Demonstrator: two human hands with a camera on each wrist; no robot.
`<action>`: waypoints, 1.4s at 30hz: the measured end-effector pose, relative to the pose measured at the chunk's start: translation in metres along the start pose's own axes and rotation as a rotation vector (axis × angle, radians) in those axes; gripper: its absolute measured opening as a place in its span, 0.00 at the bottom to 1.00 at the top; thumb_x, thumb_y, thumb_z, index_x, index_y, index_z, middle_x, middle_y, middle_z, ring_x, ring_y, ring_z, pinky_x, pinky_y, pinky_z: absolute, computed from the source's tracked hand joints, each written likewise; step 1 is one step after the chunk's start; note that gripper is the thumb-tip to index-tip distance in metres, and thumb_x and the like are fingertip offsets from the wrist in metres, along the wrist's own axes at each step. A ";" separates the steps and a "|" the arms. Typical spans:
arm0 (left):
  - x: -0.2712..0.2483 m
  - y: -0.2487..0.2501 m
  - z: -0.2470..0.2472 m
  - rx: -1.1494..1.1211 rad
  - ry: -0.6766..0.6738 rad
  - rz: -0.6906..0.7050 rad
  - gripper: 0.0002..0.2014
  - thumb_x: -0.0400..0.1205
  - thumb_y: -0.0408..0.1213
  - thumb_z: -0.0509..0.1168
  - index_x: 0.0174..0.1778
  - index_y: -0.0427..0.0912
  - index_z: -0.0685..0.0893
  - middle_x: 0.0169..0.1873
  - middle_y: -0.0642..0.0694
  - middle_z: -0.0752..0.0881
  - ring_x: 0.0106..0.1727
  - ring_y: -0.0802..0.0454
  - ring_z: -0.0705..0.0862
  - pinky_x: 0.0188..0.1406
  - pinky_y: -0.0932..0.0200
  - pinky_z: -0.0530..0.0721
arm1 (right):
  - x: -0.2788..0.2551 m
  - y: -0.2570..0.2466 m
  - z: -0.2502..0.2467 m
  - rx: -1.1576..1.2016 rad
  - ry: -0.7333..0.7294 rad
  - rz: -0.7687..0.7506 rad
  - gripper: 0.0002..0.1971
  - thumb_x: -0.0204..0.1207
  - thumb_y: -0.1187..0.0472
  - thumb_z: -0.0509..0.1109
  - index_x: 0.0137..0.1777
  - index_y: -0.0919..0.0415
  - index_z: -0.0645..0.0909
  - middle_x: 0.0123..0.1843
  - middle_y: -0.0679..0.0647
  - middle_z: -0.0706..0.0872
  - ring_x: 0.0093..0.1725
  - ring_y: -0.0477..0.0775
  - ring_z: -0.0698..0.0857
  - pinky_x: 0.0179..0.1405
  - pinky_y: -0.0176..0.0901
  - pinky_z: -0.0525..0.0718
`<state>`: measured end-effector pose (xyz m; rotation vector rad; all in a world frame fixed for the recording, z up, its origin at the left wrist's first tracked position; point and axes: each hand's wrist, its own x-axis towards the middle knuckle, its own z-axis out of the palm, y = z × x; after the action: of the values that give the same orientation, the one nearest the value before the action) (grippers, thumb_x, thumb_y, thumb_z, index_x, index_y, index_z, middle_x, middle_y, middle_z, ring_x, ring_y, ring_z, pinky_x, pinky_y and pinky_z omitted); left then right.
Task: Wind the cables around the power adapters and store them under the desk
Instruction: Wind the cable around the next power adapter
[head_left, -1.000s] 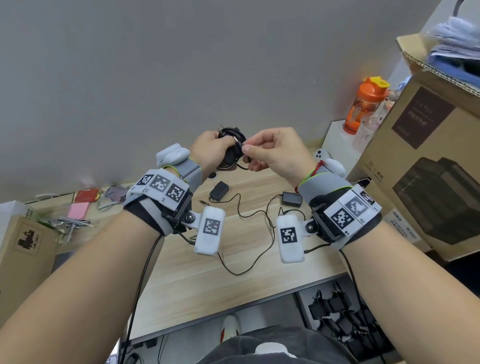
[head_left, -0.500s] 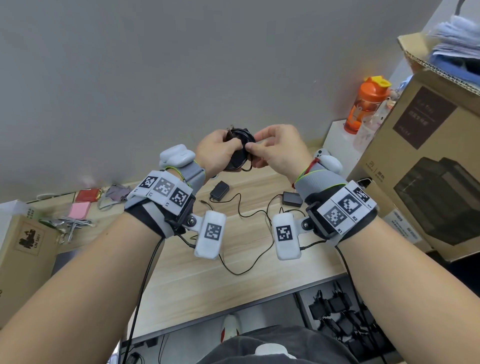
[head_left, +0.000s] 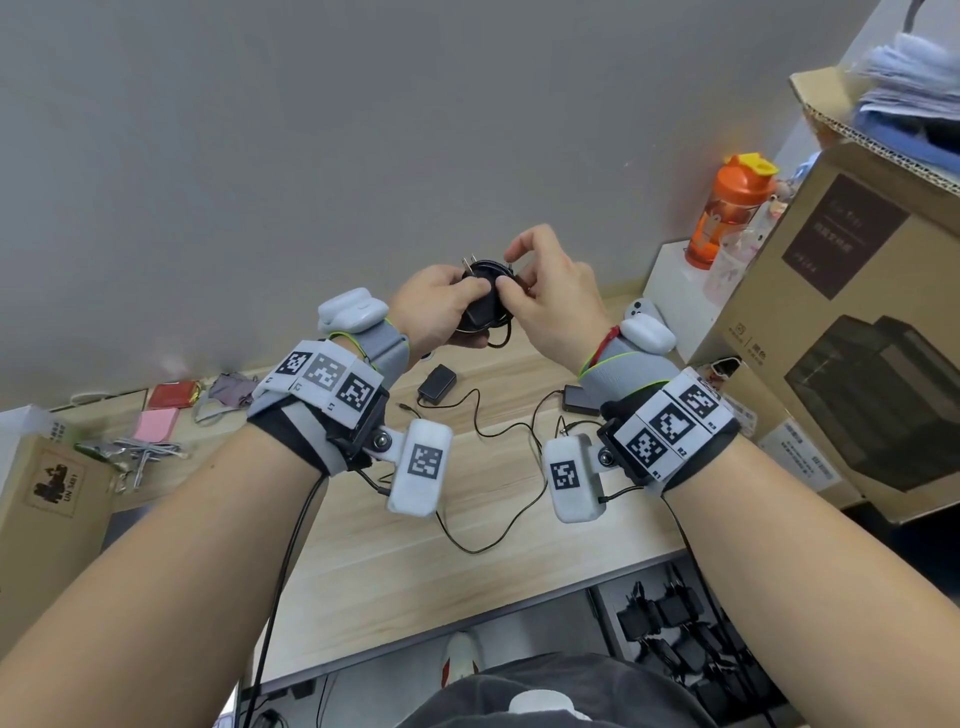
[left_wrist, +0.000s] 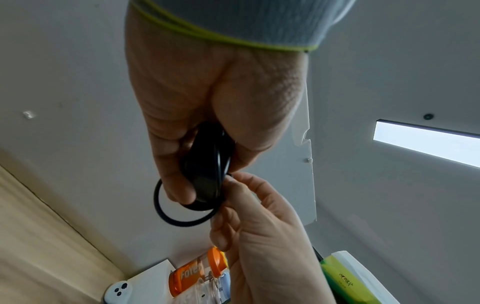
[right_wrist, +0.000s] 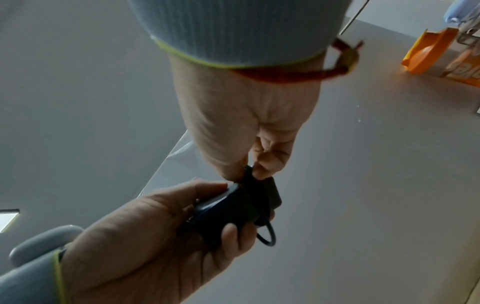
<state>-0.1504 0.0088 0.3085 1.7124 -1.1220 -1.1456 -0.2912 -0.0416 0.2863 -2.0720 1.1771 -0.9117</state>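
My left hand (head_left: 441, 306) grips a black power adapter (head_left: 480, 306) raised in front of the wall, its plug prongs pointing up. Black cable is wound round it, and one loose loop (left_wrist: 182, 214) hangs below. My right hand (head_left: 545, 296) pinches the cable's end (right_wrist: 248, 170) between thumb and forefinger against the adapter (right_wrist: 233, 209). Two more black adapters lie on the wooden desk (head_left: 415, 571): one (head_left: 437, 384) at the middle and one (head_left: 581, 400) to the right, each with its thin cable (head_left: 488, 545) trailing loose over the desk.
A large cardboard box (head_left: 852, 374) stands at the right, with an orange bottle (head_left: 732, 208) on a white block behind it. A small carton (head_left: 47, 488) and odds and ends (head_left: 156, 426) lie at the left. Under the desk at the right sit several black adapters (head_left: 675, 623).
Both hands drifted slightly right with the adapter. My right hand shifted from pulling the cable beside the adapter to pinching its end at the adapter's top.
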 end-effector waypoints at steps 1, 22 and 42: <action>0.001 -0.001 0.000 0.008 0.005 -0.003 0.09 0.88 0.38 0.59 0.50 0.37 0.81 0.46 0.37 0.86 0.36 0.40 0.85 0.53 0.41 0.87 | 0.000 0.000 -0.001 -0.011 -0.011 -0.004 0.10 0.79 0.58 0.68 0.58 0.57 0.76 0.34 0.54 0.85 0.35 0.50 0.79 0.32 0.32 0.69; -0.002 -0.004 -0.010 0.033 0.078 0.084 0.19 0.86 0.51 0.63 0.52 0.38 0.90 0.45 0.28 0.90 0.31 0.39 0.88 0.48 0.30 0.88 | 0.009 0.028 -0.007 0.268 -0.139 -0.047 0.09 0.79 0.61 0.72 0.57 0.49 0.86 0.54 0.51 0.86 0.45 0.45 0.88 0.56 0.50 0.88; -0.006 -0.004 -0.007 0.305 -0.101 0.189 0.29 0.54 0.65 0.80 0.48 0.55 0.93 0.30 0.51 0.89 0.27 0.56 0.79 0.35 0.54 0.83 | 0.009 0.021 -0.015 0.308 -0.033 0.126 0.04 0.81 0.62 0.71 0.46 0.57 0.79 0.35 0.55 0.91 0.34 0.55 0.91 0.37 0.52 0.92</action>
<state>-0.1437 0.0168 0.3088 1.7422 -1.5518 -0.9905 -0.3099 -0.0606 0.2819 -1.7421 1.0629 -0.9306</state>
